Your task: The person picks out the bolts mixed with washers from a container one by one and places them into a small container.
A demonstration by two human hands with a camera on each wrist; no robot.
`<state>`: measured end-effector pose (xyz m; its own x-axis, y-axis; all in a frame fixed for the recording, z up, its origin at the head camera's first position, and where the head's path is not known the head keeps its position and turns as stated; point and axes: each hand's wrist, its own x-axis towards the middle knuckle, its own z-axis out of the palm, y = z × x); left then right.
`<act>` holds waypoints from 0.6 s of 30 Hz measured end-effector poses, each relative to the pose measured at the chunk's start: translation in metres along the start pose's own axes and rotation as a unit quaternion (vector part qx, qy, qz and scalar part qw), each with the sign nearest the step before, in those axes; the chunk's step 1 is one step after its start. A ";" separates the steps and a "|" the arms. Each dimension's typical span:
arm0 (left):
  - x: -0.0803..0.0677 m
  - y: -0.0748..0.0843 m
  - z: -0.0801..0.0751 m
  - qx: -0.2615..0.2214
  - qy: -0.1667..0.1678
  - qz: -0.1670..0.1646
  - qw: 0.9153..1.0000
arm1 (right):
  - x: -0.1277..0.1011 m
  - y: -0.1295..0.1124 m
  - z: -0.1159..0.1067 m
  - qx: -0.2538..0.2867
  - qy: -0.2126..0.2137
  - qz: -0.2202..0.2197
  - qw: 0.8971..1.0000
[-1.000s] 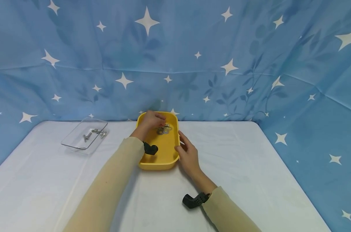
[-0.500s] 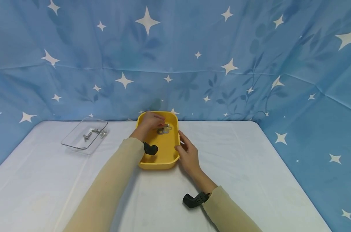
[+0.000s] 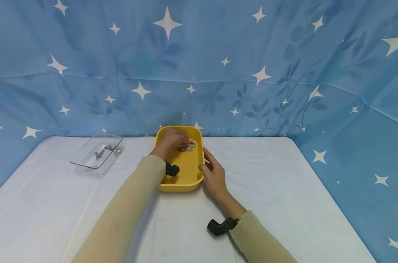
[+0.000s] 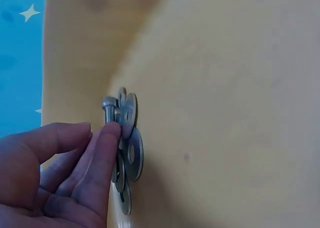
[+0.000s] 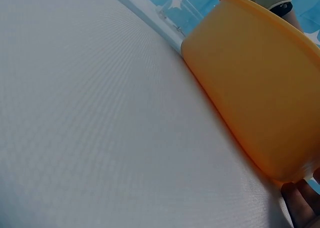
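In the head view a yellow tray stands at the table's far middle. My left hand reaches into it, beside a small pile of flat metal washers and a bolt. Seen from the left wrist, a fingertip touches the shank of the socket-head bolt, while the thumb stays apart from it. Several washers lie against that finger and partly overlap. My right hand holds the tray's right side, thumb at the rim and fingers along the outer wall; the right wrist view shows only its fingertips.
A clear box with several bolts stands at the table's far left. Behind the white-covered table hangs a blue curtain with white stars. Both wrists wear a black device.
My left hand has shifted very slightly to the right inside the tray, and the bolt shows a little more beyond the fingertips. The right hand and the tray have stayed in place.
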<state>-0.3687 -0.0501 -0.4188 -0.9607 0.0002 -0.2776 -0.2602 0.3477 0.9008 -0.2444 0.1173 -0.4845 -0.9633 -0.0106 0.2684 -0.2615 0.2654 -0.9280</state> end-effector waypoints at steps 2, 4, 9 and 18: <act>-0.001 0.000 0.001 0.013 -0.007 0.012 1.000 | 0.000 0.000 0.000 0.000 0.000 0.001 1.000; -0.002 0.000 0.003 0.018 -0.016 0.020 1.000 | 0.000 -0.001 0.000 -0.001 -0.001 0.001 1.000; -0.005 0.001 0.007 0.015 -0.037 0.024 0.999 | 0.000 -0.003 0.001 -0.006 -0.002 0.003 1.000; -0.006 0.002 0.010 0.023 -0.064 0.029 0.997 | -0.001 -0.005 0.000 -0.005 -0.005 0.013 1.000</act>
<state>-0.3625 -0.0400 -0.4190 -0.9532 0.1399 -0.2678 -0.1964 0.3868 0.9010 -0.2424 0.1159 -0.4800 -0.9703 -0.0134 0.2416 -0.2358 0.2756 -0.9319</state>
